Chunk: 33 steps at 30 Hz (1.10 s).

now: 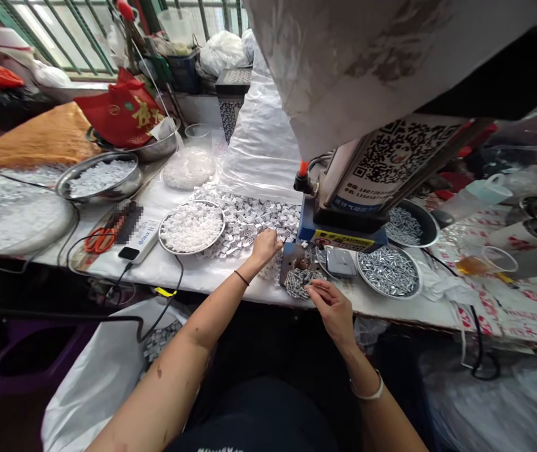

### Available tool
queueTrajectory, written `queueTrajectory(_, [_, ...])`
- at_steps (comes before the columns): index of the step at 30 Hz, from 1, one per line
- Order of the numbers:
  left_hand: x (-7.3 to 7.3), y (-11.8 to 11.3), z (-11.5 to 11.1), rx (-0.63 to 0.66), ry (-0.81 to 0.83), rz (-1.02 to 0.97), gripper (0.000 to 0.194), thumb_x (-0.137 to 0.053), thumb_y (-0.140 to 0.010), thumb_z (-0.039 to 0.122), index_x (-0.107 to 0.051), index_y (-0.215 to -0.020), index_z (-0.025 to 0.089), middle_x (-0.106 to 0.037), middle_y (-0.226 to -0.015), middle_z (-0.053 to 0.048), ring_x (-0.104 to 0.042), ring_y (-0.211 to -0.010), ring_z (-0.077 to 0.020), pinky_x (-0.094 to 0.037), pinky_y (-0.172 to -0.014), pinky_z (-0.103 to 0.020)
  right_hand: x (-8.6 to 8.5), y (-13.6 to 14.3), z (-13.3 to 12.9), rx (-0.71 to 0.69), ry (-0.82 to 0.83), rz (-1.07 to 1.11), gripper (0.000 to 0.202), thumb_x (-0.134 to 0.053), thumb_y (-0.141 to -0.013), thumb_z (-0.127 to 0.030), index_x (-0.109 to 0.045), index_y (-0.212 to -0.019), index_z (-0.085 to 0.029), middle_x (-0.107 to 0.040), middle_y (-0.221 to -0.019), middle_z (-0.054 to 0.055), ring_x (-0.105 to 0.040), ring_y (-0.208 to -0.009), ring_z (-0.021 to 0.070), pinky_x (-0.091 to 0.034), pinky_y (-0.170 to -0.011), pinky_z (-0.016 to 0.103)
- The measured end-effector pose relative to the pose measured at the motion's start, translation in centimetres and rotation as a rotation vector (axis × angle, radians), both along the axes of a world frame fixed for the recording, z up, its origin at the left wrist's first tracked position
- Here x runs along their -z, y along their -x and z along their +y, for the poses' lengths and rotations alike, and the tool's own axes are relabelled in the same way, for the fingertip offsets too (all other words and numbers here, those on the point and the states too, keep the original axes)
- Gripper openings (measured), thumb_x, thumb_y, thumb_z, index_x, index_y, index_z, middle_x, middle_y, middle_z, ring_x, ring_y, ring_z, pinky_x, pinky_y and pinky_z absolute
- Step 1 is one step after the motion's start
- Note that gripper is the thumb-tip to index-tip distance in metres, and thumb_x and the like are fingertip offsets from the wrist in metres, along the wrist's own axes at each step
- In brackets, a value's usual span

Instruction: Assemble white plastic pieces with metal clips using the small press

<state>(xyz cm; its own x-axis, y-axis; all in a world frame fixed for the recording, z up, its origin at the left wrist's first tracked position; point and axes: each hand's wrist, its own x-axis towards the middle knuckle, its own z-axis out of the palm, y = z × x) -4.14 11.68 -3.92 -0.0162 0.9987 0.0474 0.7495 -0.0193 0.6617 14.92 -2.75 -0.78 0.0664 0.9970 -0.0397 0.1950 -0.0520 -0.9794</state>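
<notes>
My left hand [266, 246] is closed, fingertips together, at the right edge of a heap of small white-and-grey plastic pieces [261, 216]. Whatever it pinches is too small to make out. My right hand [331, 302] is closed in a pinch beside a pile of small metal pins [300, 284]; its fingertips hide anything between them. Between the hands lies a dark metal base plate [289, 256] under a blue press head [343, 233] with a yellow caution label. A small white piece [304, 245] shows just below the press head.
To the left stand a bowl of white pieces [191, 227], a white power bank [139, 242] and orange-handled scissors [100, 238]. Right of the press are a bowl of metal pins [388, 271] and a darker bowl [431, 227]. Cables hang over the table's front edge.
</notes>
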Motion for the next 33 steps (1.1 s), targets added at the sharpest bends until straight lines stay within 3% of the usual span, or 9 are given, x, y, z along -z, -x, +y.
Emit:
queueTrajectory(3, [-0.5, 1.0, -2.3, 0.022, 0.047, -0.505, 0.02, -0.063, -0.073, 0.021, -0.059, -0.091, 0.013, -0.064, -0.084, -0.006, -0.061, -0.077, -0.0156, -0.046, -0.072, -0.027, -0.5, 0.2, 0.3, 0.007, 0.008, 0.06, 0.024, -0.069, -0.072, -0.037, -0.065, -0.087, -0.019, -0.072, -0.082, 0.004, -0.069, -0.08, 0.0207, -0.055, -0.075, 0.031])
queueTrajectory(7, [-1.8, 1.0, -6.4, 0.066, 0.418, -1.304, 0.027, -0.073, -0.067, 0.022, -0.061, -0.089, 0.012, -0.067, -0.084, -0.005, -0.064, -0.073, -0.0117, -0.047, -0.067, -0.021, -1.7, 1.4, 1.5, 0.027, -0.135, 0.051, 0.018, -0.068, -0.074, -0.037, -0.067, -0.083, -0.021, -0.072, -0.085, 0.003, -0.068, -0.08, 0.0185, -0.054, -0.076, 0.03])
queueTrajectory(11, [-2.9, -0.1, -9.4, -0.038, 0.639, -1.623, 0.03, -0.074, -0.065, 0.015, -0.063, -0.093, 0.012, -0.068, -0.079, -0.005, -0.066, -0.07, -0.0118, -0.048, -0.061, -0.017, -2.2, 2.6, 3.0, 0.001, -0.27, -0.061, 0.018, -0.064, -0.078, -0.037, -0.068, -0.087, -0.022, -0.071, -0.093, 0.004, -0.066, -0.086, 0.0185, -0.052, -0.083, 0.032])
queueTrajectory(21, [-4.2, -1.3, -10.4, -0.021, 0.787, -1.714, 0.034, -0.07, -0.068, 0.01, -0.061, -0.1, 0.013, -0.067, -0.077, -0.004, -0.065, -0.067, -0.0109, -0.052, -0.066, -0.021, -2.4, 2.4, 3.2, -0.132, -0.518, -0.37, 0.012, -0.057, -0.084, -0.026, -0.068, -0.088, -0.023, -0.07, -0.085, 0.002, -0.065, -0.08, 0.0152, -0.051, -0.075, 0.028])
queueTrajectory(26, [-4.2, -1.2, -10.9, -0.026, 0.855, -1.736, 0.036, -0.07, -0.067, 0.011, -0.062, -0.101, 0.015, -0.067, -0.079, -0.003, -0.064, -0.066, -0.0088, -0.051, -0.068, -0.02, -1.3, 1.9, 3.0, -0.278, -0.759, -0.405, 0.024, -0.058, -0.082, -0.017, -0.065, -0.104, -0.024, -0.069, -0.105, 0.005, -0.064, -0.096, 0.0177, -0.053, -0.083, 0.032])
queueTrajectory(30, [-4.0, -0.6, -10.3, 0.109, 0.819, -1.54, 0.043, -0.076, -0.064, 0.02, -0.064, -0.105, 0.014, -0.068, -0.076, -0.003, -0.063, -0.064, -0.0092, -0.05, -0.068, -0.021, -0.7, 1.8, 2.7, -0.236, -0.796, -0.404, 0.023, -0.06, -0.081, -0.015, -0.068, -0.101, -0.025, -0.07, -0.104, 0.005, -0.066, -0.094, 0.0184, -0.054, -0.082, 0.033])
queueTrajectory(33, [-3.8, -0.6, -7.4, 0.171, 0.586, -1.269, 0.039, -0.072, -0.069, 0.033, -0.066, -0.1, 0.012, -0.068, -0.073, -0.005, -0.059, -0.058, -0.01, -0.046, -0.062, -0.022, -0.9, 1.7, 2.4, -0.117, -0.688, -0.316, 0.016, -0.062, -0.08, -0.017, -0.07, -0.091, -0.025, -0.073, -0.092, 0.003, -0.068, -0.086, 0.0181, -0.055, -0.079, 0.033])
